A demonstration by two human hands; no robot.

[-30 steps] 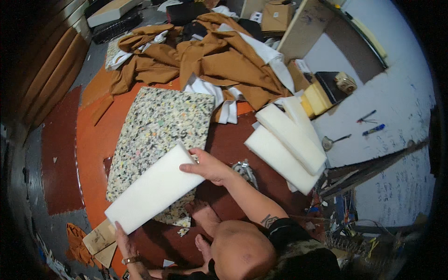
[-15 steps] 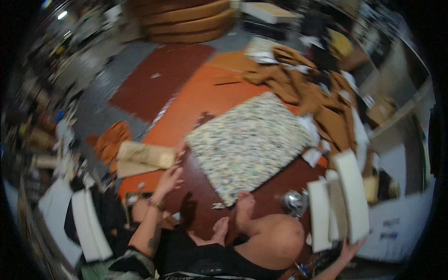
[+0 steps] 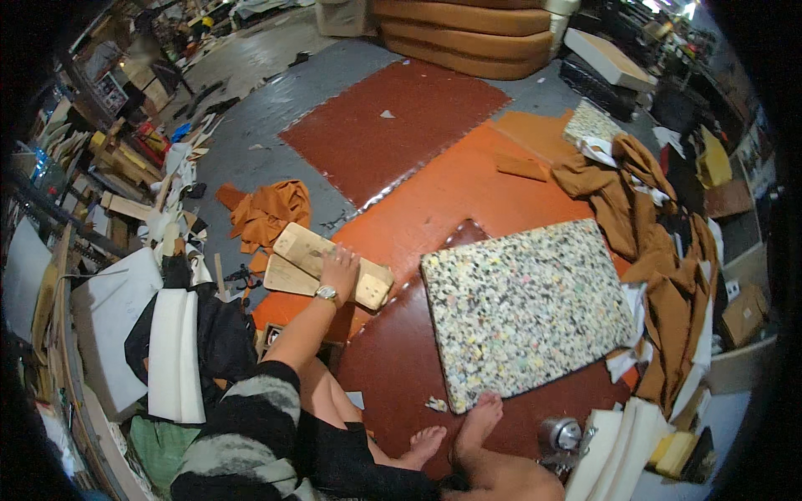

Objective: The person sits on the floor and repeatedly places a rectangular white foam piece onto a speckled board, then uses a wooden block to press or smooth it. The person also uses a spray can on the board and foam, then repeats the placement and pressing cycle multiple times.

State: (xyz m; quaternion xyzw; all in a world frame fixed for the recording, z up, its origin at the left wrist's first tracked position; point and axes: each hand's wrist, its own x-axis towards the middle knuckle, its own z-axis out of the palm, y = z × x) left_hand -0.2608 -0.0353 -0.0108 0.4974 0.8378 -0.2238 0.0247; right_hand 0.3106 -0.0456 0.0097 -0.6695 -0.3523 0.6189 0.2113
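My left hand [image 3: 338, 274], wearing a watch [image 3: 327, 292], lies across the upper of two pale tan wooden boards with rounded ends. The hand's fingers stretch out over that upper board [image 3: 300, 245]. The lower board [image 3: 286, 276] lies partly under it, on the orange sheet. Right of them is a thick slab of speckled multicolour foam [image 3: 530, 309], flat on the floor covering. One of my bare feet [image 3: 485, 407] touches its near corner. My right hand is out of view.
A shiny round metal object [image 3: 564, 433] sits near my knee, beside white foam pieces [image 3: 618, 451]. Brown fabric [image 3: 668, 275] is heaped along the right. An orange-brown cloth [image 3: 273, 210] lies beyond the boards. At the left stands a white foam strip [image 3: 175, 355].
My left hand has moved forward from beside the boards onto the upper one. My right hand, earlier at the white foam pieces, has left the view. The view has swung left.
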